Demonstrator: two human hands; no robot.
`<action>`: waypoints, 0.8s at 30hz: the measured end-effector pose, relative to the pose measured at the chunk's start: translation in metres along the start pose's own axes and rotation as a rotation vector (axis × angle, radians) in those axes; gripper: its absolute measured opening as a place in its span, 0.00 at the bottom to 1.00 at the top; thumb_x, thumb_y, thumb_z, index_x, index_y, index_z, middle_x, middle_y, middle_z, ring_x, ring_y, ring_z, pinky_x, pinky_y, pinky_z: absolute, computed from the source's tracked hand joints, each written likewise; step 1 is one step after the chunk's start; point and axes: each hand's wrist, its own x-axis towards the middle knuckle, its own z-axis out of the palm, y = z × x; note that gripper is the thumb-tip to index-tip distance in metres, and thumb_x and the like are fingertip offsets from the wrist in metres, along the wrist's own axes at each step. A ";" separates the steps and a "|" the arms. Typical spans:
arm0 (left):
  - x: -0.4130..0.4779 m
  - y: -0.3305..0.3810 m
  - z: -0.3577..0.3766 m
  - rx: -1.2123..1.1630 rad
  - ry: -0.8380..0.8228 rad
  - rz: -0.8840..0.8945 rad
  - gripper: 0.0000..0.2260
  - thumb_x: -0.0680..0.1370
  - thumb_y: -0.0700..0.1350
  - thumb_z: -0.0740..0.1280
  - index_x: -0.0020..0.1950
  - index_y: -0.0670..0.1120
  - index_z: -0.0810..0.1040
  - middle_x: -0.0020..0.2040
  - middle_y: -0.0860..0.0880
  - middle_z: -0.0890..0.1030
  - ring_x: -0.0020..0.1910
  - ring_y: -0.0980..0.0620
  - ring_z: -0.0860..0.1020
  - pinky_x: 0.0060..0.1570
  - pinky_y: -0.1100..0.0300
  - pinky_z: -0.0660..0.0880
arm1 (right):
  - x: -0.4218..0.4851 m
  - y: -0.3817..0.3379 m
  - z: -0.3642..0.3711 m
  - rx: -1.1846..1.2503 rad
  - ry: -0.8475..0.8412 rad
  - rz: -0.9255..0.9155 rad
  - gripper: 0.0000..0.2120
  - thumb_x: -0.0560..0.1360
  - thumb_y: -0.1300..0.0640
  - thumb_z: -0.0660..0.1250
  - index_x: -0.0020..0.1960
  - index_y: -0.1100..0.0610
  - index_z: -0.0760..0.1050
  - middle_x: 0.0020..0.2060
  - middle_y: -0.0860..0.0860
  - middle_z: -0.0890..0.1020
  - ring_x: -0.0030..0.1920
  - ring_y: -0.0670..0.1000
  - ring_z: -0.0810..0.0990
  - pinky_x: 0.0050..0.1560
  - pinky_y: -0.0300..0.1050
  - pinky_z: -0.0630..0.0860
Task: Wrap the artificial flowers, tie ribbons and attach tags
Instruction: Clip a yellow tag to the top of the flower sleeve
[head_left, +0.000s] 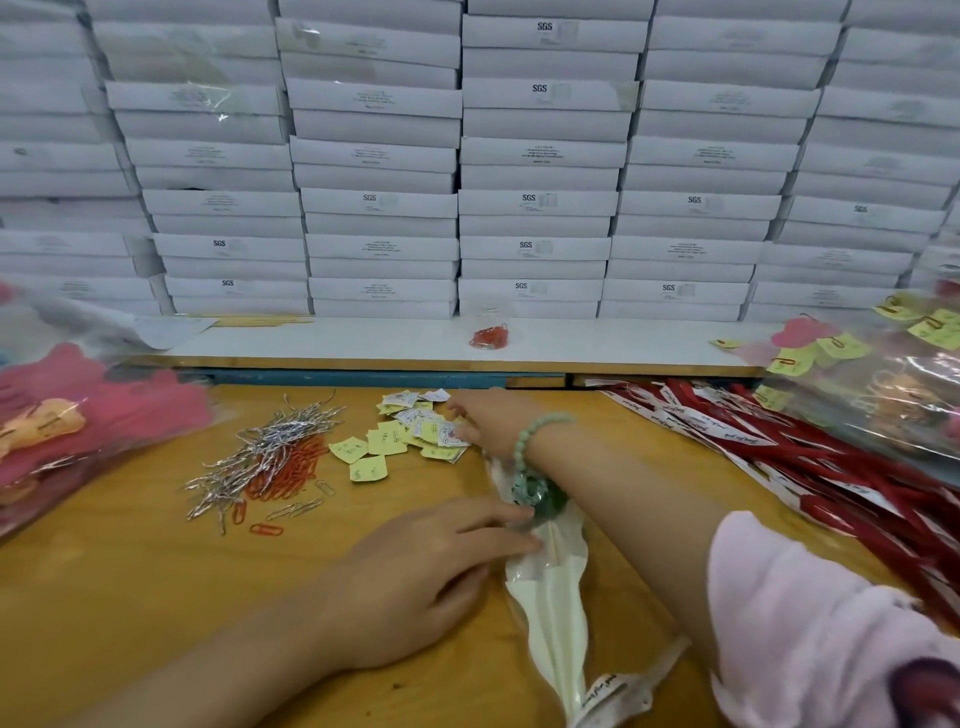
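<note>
Pink sleeve (810, 623) covers the right upper arm at the lower right corner. Just beside it a wrapped flower (556, 597) lies on the tabletop (130, 597), its cream wrap narrowing towards the bottom edge, where a printed ribbon (613, 691) is tied around it. The left hand (415, 571) rests on the wrap with its fingers straight and flat. The right forearm crosses over the flower's green part, and the right hand (478, 421), a bead bracelet (540, 431) on its wrist, reaches into a scatter of yellow and white tags (395, 441). Its fingertips touch them, but blur hides whether it pinches one. Left of the tags lie silver ties (260, 452) and red clips (283, 473). Red ribbons (831, 478) are heaped at the right. White boxes (535, 202) are stacked behind.
</note>
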 end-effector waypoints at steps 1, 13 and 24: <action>0.000 0.000 0.000 -0.002 -0.002 -0.003 0.19 0.82 0.45 0.58 0.72 0.60 0.69 0.73 0.65 0.64 0.70 0.69 0.62 0.66 0.65 0.66 | 0.001 -0.002 0.001 0.005 0.006 0.003 0.19 0.82 0.53 0.59 0.72 0.54 0.65 0.67 0.53 0.74 0.64 0.54 0.73 0.62 0.49 0.72; 0.000 0.002 -0.001 -0.001 -0.011 -0.009 0.18 0.83 0.46 0.57 0.72 0.59 0.69 0.73 0.65 0.64 0.70 0.69 0.61 0.67 0.66 0.64 | -0.005 0.001 -0.008 0.313 0.254 0.046 0.10 0.72 0.56 0.75 0.51 0.53 0.77 0.48 0.49 0.80 0.46 0.46 0.77 0.54 0.47 0.77; 0.002 0.000 0.000 -0.002 -0.005 -0.003 0.18 0.82 0.45 0.58 0.71 0.59 0.70 0.73 0.64 0.65 0.70 0.69 0.61 0.68 0.65 0.65 | 0.002 -0.007 -0.005 0.378 0.371 0.056 0.01 0.73 0.56 0.73 0.43 0.52 0.83 0.38 0.43 0.80 0.42 0.45 0.80 0.49 0.48 0.80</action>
